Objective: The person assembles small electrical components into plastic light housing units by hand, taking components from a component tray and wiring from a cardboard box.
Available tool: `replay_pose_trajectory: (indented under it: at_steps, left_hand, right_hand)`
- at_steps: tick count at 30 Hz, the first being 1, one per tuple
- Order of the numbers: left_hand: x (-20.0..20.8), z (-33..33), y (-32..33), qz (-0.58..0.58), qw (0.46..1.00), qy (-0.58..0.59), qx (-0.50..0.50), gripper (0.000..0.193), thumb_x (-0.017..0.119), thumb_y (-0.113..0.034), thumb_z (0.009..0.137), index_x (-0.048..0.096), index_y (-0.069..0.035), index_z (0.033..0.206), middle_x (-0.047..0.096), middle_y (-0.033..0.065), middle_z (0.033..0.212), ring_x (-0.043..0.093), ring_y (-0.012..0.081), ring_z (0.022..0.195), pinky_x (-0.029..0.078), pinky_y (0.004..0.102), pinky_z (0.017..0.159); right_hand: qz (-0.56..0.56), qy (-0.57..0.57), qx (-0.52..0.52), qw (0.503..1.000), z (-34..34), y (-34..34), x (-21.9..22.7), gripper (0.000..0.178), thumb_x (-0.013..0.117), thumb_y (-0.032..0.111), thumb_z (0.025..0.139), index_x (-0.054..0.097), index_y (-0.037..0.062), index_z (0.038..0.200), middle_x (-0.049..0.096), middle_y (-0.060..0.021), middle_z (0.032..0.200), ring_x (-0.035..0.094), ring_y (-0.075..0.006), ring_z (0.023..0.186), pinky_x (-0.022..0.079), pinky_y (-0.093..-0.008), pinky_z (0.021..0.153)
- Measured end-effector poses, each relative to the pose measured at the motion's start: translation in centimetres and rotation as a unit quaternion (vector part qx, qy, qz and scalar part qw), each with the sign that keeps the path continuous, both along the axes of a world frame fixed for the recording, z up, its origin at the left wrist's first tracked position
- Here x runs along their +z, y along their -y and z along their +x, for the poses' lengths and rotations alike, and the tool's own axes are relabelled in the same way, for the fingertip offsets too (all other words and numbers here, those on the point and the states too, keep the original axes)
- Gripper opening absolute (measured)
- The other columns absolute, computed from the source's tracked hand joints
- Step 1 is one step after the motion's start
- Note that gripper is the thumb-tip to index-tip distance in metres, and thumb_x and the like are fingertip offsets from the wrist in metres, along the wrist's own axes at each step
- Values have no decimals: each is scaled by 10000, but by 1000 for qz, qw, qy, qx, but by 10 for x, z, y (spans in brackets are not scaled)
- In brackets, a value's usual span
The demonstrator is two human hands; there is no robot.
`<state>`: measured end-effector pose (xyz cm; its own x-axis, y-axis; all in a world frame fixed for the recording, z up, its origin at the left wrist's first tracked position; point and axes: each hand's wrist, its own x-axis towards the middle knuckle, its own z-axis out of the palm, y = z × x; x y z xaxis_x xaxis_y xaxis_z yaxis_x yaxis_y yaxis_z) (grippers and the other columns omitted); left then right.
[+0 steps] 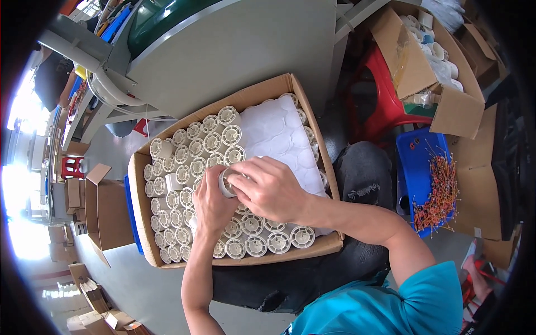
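Observation:
Both hands meet over a cardboard box (329, 167) resting at my lap. My left hand (212, 200) is wrapped round a white round plastic part (226, 184), a short cylinder with its open end facing up. The fingers of my right hand (267, 187) are closed and bent into that open end; whether they pinch something small in there is hidden. Below the hands stand rows of cream cylindrical parts (255, 245) with spoked round ends. A white sheet (279, 137) with round imprints covers the right part of the box's contents.
Beyond the box is a grey machine panel (240, 61). On the right, a red stool (368, 95) bears an open carton (416, 70) of white parts; nearby, a blue bin (416, 151) holds orange wires (438, 192). An open carton (114, 209) stands left. Another person (53, 81) is at far left.

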<state>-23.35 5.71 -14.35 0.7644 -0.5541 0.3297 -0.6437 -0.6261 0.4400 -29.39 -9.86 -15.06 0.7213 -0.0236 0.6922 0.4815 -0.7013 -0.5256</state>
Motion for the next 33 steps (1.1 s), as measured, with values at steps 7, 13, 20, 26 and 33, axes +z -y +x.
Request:
replay_pose_trajectory:
  at_steps: [7, 13, 20, 26, 33]
  left_hand:
    - [-4, 4, -7, -5, 999, -23, 23, 516, 812, -107, 666, 536, -60, 1099, 664, 135, 905, 662, 346, 815, 527, 429, 692]
    - [-2, 0, -5, -22, 1000, -7, -20, 558, 825, -98, 634, 529, -70, 1106, 661, 120, 911, 661, 335, 820, 522, 420, 705]
    - [-6, -3, -4, -26, 998, 8, -59, 585, 826, -71, 627, 514, -64, 1121, 640, 118, 973, 657, 330, 813, 529, 413, 680]
    - [-7, -5, -5, -56, 996, 10, -67, 625, 825, -36, 625, 491, -75, 1152, 635, 120, 1009, 667, 328, 814, 549, 402, 659]
    - [-6, -9, -5, -63, 996, -22, -60, 653, 843, -57, 633, 478, -91, 1174, 637, 127, 1034, 676, 336, 840, 555, 414, 686]
  right_hand:
    - [200, -82, 107, 970, 1, -5, -2, 254, 737, -13, 739, 685, 6, 987, 641, -98, 960, 667, -263, 788, 560, -341, 698]
    - [202, -71, 105, 971, 4, -4, -7, 200, 729, -33, 745, 702, -7, 942, 629, -93, 942, 654, -259, 822, 556, -330, 712]
    - [173, -115, 72, 976, 3, -2, -2, 173, 755, 12, 698, 730, 21, 869, 581, -119, 1107, 566, -286, 1070, 515, -377, 866]
    - [172, -152, 81, 970, 1, -1, 2, 188, 768, 32, 694, 745, 37, 880, 593, -113, 1120, 580, -278, 1064, 527, -377, 861]
    - [204, -213, 127, 947, 0, 7, 6, 161, 746, 61, 742, 759, 27, 899, 609, -116, 1168, 594, -282, 1058, 519, -377, 871]
